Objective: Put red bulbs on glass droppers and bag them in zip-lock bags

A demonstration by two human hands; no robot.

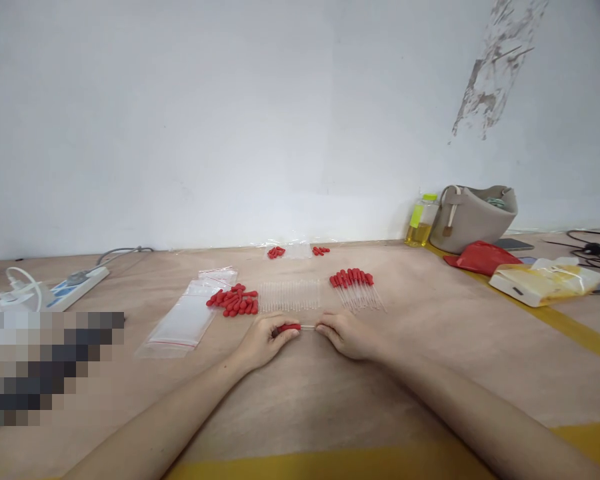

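Observation:
Between thumb and fingers, my left hand (267, 340) pinches a red rubber dropper bulb (291, 327). My right hand (347, 335) grips a thin clear dropper tube (308, 327), whose other end meets the bulb; how deep it sits inside is hidden. Just beyond my hands lies a row of clear tubes (290, 295). A pile of loose red bulbs (234, 301) is left of that row. To its right, several droppers with red bulbs on their tubes (357, 287) lie side by side, bulbs pointing away from me.
Clear zip bags (180, 320) lie at left, near a power strip (77, 288). Small bags with red bulbs (277, 253) rest by the wall. At right stand a bottle of yellow liquid (420, 223) and a grey bag (473, 217), with a red pouch (485, 257) and a yellow-white packet (543, 281).

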